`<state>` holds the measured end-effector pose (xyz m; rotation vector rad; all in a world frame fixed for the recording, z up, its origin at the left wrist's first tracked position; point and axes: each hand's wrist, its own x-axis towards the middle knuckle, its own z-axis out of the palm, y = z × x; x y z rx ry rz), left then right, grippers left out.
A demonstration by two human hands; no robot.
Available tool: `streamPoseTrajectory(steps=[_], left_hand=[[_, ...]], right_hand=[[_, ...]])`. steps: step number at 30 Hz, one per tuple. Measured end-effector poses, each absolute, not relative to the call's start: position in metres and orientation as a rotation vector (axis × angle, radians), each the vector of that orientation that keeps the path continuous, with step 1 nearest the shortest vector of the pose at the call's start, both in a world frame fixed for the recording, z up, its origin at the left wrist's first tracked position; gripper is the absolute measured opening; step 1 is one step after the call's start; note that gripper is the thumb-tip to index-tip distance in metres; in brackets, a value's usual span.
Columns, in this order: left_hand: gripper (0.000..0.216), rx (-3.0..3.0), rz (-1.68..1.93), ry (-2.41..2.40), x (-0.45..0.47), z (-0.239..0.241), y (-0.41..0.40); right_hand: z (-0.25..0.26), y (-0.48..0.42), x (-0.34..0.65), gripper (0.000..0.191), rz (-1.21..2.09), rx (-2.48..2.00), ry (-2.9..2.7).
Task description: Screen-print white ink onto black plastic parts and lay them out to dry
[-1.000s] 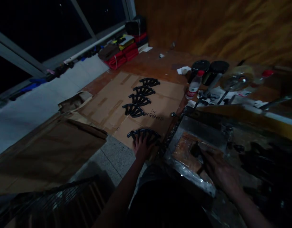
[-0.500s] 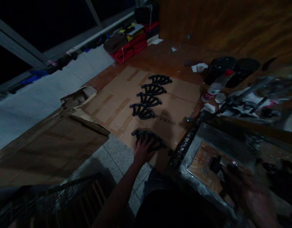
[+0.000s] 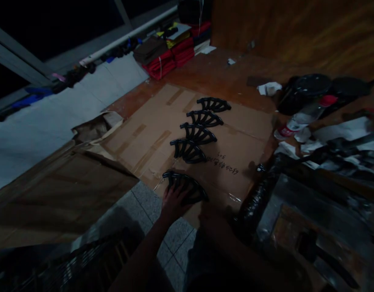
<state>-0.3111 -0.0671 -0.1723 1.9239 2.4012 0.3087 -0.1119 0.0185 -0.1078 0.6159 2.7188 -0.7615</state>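
Our left hand point(image 3: 173, 201): grip unclenched, splayed over nearest black fan-shaped frame point(image 3: 191, 182) on cardboard sheet point(image 3: 153, 117), apparently steadying it | right hand point(image 3: 211, 219): dark, we cannot tell its grip | 4 similar frames point(image 3: 189, 152): rowed beyond, likely for order

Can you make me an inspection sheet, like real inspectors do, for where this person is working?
Surface: flat cardboard with handwriting on it.
Job's things: four black fan-shaped parts in a row; another black part apart, nearer the person.
Clutter: red-capped bottle, crumpled white paper.
Hands: left hand on the nearer part, fingers spread; right hand beside it, too dark to read.
Cables: nothing seen.
Surroundings: red bundles, dark windows, dim light.
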Motion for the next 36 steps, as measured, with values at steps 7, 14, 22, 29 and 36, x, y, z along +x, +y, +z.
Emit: streamPoseTrajectory(steps=[7,14,22,29,36], left_hand=[[0.054,1.835,0.285,2.486,-0.367,-0.174,-0.040],[0.061,1.910,0.369,2.491,-0.392,-0.166,-0.024],[0.039,1.929,0.869,2.409,-0.309,-0.172,-0.043],[0.030,1.878,0.982,2.084,-0.240,-0.170,-0.011],[0.029,1.668,0.819,2.069,-0.248,-0.187,0.000]], right_hand=[[-0.101,0.047,-0.187,0.049,-0.743,0.637,2.694],[-0.113,0.063,-0.182,0.048,-0.850,0.644,2.729],[-0.108,0.079,-0.061,0.040,-1.017,0.984,2.873],[-0.103,0.097,-0.045,0.034,-1.141,1.308,2.660],[-0.130,0.171,-0.143,0.039,-1.096,1.344,2.868]])
